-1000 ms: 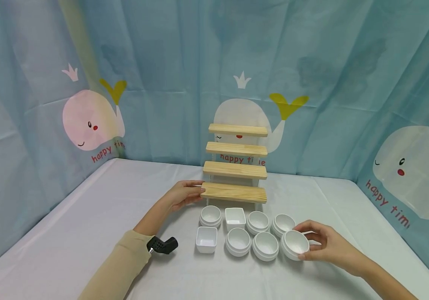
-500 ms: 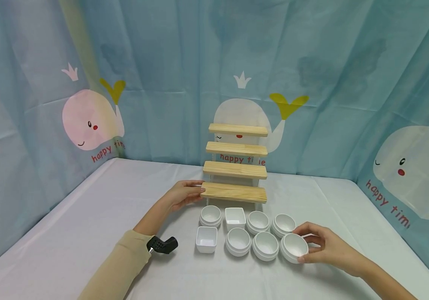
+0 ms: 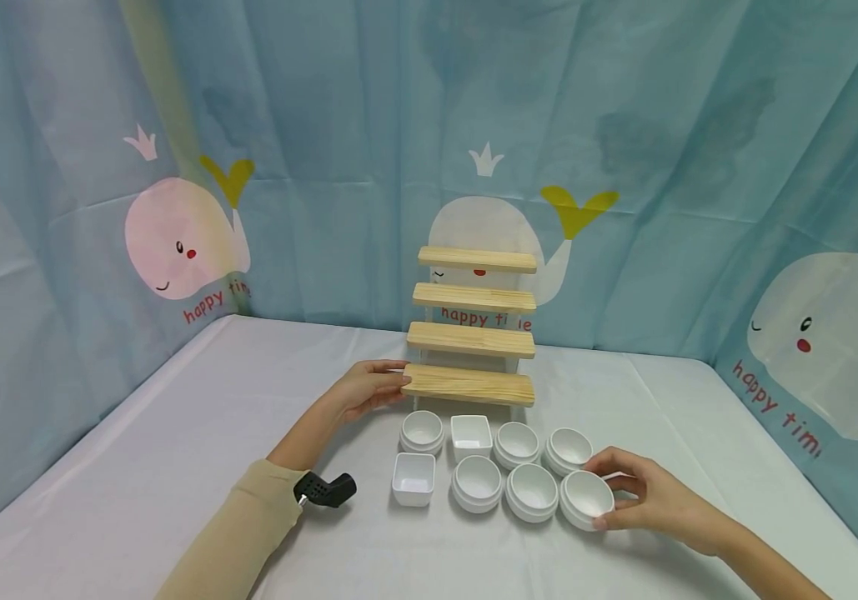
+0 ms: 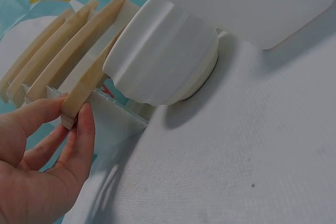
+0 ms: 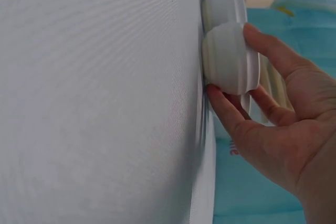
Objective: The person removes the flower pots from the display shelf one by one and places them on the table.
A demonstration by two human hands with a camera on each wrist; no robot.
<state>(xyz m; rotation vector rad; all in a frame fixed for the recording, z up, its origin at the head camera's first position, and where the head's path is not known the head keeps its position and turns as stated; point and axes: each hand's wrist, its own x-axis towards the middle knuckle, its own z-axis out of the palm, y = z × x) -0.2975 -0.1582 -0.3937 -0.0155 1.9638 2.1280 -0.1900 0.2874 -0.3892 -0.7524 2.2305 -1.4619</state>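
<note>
My left hand point(image 3: 368, 390) pinches the left end of the lowest board point(image 3: 468, 385) of a tiered wooden shelf stand. In the left wrist view, thumb and fingers lie on either side of that board point(image 4: 84, 90). At the right end of the front row, my right hand point(image 3: 649, 497) grips a small round white bowl point(image 3: 586, 500) by its side, thumb near and fingers behind. The right wrist view has this bowl point(image 5: 228, 59) upright, its base right at the tablecloth. Beside it in the row stands another round bowl point(image 3: 532, 492).
More white bowls stand in two rows before the stand, including two square ones, one in front point(image 3: 413, 480) and one behind point(image 3: 470, 437). Above the lowest board rise further boards point(image 3: 469, 339). A blue whale-print curtain point(image 3: 323, 250) closes off the white-covered table point(image 3: 136, 467) behind.
My right hand has brought the round bowl slightly left and toward me, down to the end of the front row. My left hand has stayed on the board.
</note>
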